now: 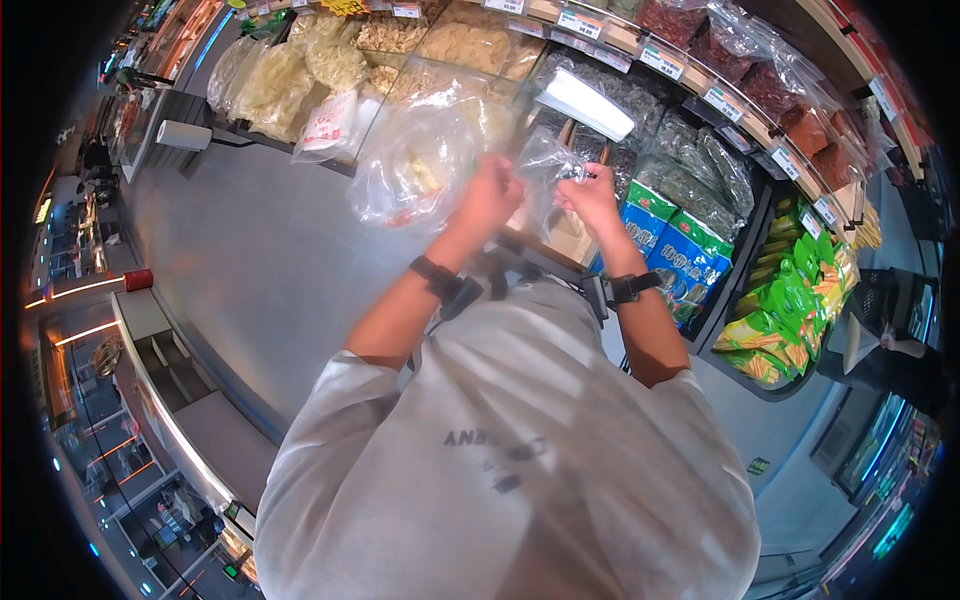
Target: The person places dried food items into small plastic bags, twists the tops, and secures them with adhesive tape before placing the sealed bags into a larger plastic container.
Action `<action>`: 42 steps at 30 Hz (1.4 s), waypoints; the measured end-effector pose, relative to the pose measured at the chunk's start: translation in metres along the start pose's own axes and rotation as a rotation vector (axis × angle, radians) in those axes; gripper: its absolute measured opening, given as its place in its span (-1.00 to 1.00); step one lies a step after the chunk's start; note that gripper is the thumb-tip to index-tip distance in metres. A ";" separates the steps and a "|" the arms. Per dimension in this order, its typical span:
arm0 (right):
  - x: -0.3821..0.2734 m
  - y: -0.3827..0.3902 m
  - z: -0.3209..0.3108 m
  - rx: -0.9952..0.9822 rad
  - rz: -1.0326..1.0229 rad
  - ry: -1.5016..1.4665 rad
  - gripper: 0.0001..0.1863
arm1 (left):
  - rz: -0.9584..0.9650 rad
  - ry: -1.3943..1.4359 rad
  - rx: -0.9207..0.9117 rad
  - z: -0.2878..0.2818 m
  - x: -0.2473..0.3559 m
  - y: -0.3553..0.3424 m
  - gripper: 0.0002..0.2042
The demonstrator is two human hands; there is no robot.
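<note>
Both my hands are raised in front of me at the edge of the dry-goods bins. My left hand (488,197), slightly blurred, has its fingers curled at the side of a large clear plastic bag (410,165) with something pale yellow showing in it. My right hand (592,198) pinches the gathered edge of a smaller clear plastic bag (543,172) that hangs between my hands. Something small and dark shows at my right fingertips, too small to name. What exactly the left fingers grip is partly hidden.
Bins of dried goods (470,45) spread ahead, with a white tray-like piece (587,104) lying on them. Blue-green packets (685,250) and green-yellow packets (795,310) stand at the right. A white roll (184,135) sits at the far left. A person (900,365) is at the right edge.
</note>
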State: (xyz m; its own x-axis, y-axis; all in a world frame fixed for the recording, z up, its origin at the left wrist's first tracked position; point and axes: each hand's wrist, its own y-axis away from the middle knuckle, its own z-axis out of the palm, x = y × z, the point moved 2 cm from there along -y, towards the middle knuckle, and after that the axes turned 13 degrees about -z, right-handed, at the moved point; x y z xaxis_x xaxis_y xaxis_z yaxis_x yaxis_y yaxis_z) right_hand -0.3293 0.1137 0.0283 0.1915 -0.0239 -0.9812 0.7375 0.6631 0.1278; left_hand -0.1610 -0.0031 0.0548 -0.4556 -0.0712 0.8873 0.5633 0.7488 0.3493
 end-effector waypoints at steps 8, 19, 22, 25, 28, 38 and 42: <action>0.004 0.011 -0.016 -0.298 -0.095 0.413 -0.73 | -0.023 -0.224 0.032 -0.005 0.008 0.003 -0.74; -0.114 0.033 0.001 -0.134 -0.724 0.690 -0.81 | -0.031 -0.225 0.127 -0.016 0.050 0.025 -0.79; -0.222 0.097 0.000 0.222 -1.172 0.670 -0.84 | 0.829 -0.143 0.571 -0.043 0.147 0.116 -0.83; -0.144 0.079 -0.029 0.084 -1.510 0.663 -0.87 | 1.044 -0.369 0.203 -0.055 0.125 0.109 -0.90; -0.065 0.054 -0.041 -0.414 -0.569 0.419 -0.90 | 0.216 -1.048 -0.095 -0.037 0.023 0.036 -0.85; -0.128 0.071 0.009 -0.187 -1.204 0.772 -0.89 | 0.903 -0.461 0.195 -0.041 0.111 0.097 -0.84; -0.044 0.046 -0.006 -0.891 -0.320 0.968 -0.84 | 0.183 -1.005 -0.049 -0.032 -0.003 0.029 -0.80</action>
State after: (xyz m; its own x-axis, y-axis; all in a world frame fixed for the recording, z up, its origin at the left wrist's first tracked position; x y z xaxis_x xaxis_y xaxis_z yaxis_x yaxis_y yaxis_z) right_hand -0.3075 0.1498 0.0762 -0.7095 0.0193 -0.7044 -0.0746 0.9919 0.1023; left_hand -0.1209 -0.0017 0.0715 -0.7146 0.6439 0.2734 0.6995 0.6633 0.2659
